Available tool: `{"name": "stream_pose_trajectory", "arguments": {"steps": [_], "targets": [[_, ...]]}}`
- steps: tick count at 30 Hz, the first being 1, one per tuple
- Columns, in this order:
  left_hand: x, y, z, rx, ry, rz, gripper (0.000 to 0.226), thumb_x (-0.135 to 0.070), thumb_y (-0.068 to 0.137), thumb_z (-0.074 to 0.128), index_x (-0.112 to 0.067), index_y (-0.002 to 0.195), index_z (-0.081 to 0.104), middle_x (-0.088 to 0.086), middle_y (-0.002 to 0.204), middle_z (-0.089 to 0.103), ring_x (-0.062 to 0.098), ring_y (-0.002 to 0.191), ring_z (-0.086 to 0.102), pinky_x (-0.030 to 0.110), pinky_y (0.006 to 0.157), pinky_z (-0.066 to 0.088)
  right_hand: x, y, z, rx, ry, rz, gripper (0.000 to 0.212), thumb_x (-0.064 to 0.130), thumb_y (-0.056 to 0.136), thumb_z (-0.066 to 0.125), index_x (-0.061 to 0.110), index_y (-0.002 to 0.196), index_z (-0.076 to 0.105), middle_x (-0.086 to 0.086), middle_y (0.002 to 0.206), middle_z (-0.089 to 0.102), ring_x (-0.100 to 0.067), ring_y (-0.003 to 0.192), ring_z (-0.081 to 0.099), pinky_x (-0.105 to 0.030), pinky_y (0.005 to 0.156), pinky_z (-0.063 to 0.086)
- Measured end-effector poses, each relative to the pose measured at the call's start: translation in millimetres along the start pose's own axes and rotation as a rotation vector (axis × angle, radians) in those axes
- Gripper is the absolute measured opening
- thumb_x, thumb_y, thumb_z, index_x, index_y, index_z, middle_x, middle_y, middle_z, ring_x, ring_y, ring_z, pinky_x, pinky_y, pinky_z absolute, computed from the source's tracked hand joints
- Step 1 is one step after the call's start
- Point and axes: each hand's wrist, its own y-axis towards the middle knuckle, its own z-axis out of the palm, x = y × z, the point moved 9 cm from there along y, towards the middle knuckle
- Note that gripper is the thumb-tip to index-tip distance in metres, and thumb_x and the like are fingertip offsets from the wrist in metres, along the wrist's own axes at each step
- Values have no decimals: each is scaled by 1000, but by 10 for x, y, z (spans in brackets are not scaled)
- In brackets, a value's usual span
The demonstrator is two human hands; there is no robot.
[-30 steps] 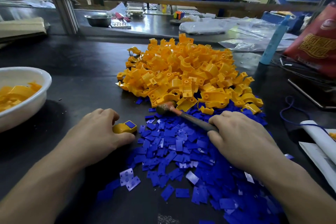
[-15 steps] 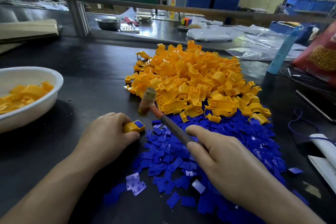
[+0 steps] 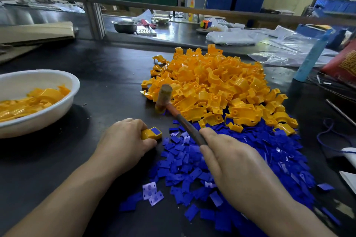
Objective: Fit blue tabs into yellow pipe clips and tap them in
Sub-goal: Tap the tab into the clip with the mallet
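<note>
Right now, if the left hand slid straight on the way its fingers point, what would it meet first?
Probably the loose blue tabs just beyond the yellow clip that the left hand holds; depth is uncertain.

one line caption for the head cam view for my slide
Left hand steadies a yellow clip with a blue tab on the bench while the right hand holds a small mallet raised above it.

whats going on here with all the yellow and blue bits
A person is assembling parts at a dark worktable. The left hand pins a yellow plastic pipe clip with a blue tab in it to the table. The right hand holds a small hammer with an orange and dark handle, its head raised just beyond the clip. A heap of loose yellow clips and a spread of flat blue tabs lie ahead; a white bowl on the left holds more yellow clips.
</note>
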Motion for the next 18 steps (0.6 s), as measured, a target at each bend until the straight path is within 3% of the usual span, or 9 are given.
{"name": "stream_pose_trajectory", "arguments": {"steps": [4,8,14,16,18], "targets": [[-21,0,5,23,10,3,34,-55,82,65,-30,105,62,-9,95,58,12,88,54,31,74,47,3,44,254,117,-98,-3,27,45,99,28,36,124,30,9,98,55,-14,80,59,-36,70,54],[-5,-12,2,4,-9,-8,35,-54,81,66,-30,107,62,-7,98,58,14,92,54,32,76,47,-147,21,135,93,-40,27,13,48,95,30,39,102,37,11,81,51,-8,68,53,-33,63,51],[38,-9,-6,0,-59,-16,33,-55,80,67,-33,104,62,-9,97,59,13,89,56,32,73,48,-610,-42,-141,-28,-219,177,21,50,92,33,43,111,40,17,86,52,-4,68,52,-24,55,45],[161,20,-102,-58,-351,-85,29,-53,78,71,-30,94,65,-8,88,65,13,80,61,33,68,49,-776,-56,-199,-43,-267,241,18,49,92,36,41,107,43,16,86,52,-5,68,52,-23,51,40],[364,38,-281,-197,-946,-204,33,-56,78,71,-25,88,67,-4,77,71,13,70,65,32,60,53,-897,-60,-227,-54,-285,300,14,49,92,39,37,100,43,14,82,50,-6,64,50,-25,49,36]]}}
